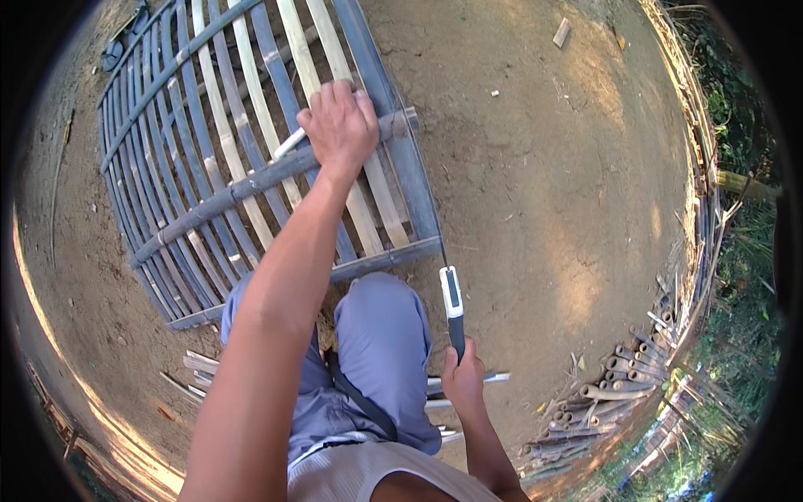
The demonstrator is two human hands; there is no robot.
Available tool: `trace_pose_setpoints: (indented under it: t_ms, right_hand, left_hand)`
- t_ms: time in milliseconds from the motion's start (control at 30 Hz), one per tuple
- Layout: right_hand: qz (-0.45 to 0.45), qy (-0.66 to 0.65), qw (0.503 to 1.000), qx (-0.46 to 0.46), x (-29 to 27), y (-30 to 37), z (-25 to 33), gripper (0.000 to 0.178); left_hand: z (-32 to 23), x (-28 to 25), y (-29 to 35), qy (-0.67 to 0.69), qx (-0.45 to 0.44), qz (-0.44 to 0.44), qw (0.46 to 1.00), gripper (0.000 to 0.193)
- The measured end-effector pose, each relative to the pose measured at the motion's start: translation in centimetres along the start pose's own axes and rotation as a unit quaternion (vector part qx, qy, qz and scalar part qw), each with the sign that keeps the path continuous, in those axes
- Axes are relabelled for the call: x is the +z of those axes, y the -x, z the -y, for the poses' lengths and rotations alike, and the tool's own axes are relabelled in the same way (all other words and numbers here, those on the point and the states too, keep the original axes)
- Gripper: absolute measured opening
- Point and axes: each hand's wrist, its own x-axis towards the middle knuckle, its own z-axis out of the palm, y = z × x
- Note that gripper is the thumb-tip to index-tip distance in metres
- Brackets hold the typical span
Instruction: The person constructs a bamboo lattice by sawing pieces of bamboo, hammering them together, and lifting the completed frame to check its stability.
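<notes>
My right hand is wrapped around the dark grip of a saw, just off the near right corner of the bamboo rack; its thin blade runs up along the rack's right edge. My left hand bends over the rack's crossbar, near its right end. A short pale stick pokes out beside that hand; I cannot tell what its fingers are closed on. Cut bamboo tubes lie well to the right of the rack.
</notes>
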Motion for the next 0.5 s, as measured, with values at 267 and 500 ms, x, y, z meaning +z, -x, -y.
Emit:
trace_pose_setpoints:
  t_ms: [267,500]
  right_hand:
    - [-0.006,0.035,0.999,0.025,1.6,-1.5,0.6,0.03]
    - [0.019,0.011,0.999,0.03,-0.9,-7.5,5.4,0.033]
  left_hand:
    - [1.4,0.2,0.7,0.001,0.009,0.014,1.0,0.024]
    - [0.1,0.7,1.0,0.018,0.033,-0.009,0.999,0.022]
